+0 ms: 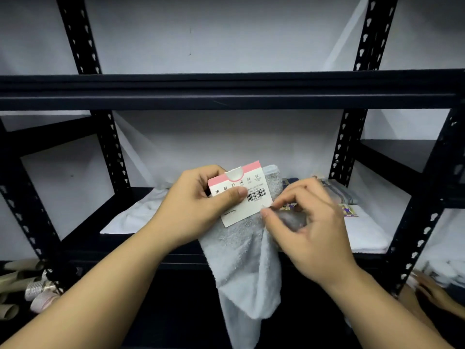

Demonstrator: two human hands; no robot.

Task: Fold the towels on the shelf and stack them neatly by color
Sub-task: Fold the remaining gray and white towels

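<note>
The black shelf (pixel 226 91) is spanning the view, white towels (pixel 130 215) lying on its lower board at nine and three o'clock. At centre a grey towel (pixel 246 260) is hanging unfolded. The left hand (pixel 196 205) is pinching its card label (pixel 241 195); the right hand (pixel 309 222), at three o'clock, is nipping the label's corner, likely removing it before folding.

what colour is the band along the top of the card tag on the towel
Pink; the rest of the card tag is white with a black barcode. The head view shows it.
</note>
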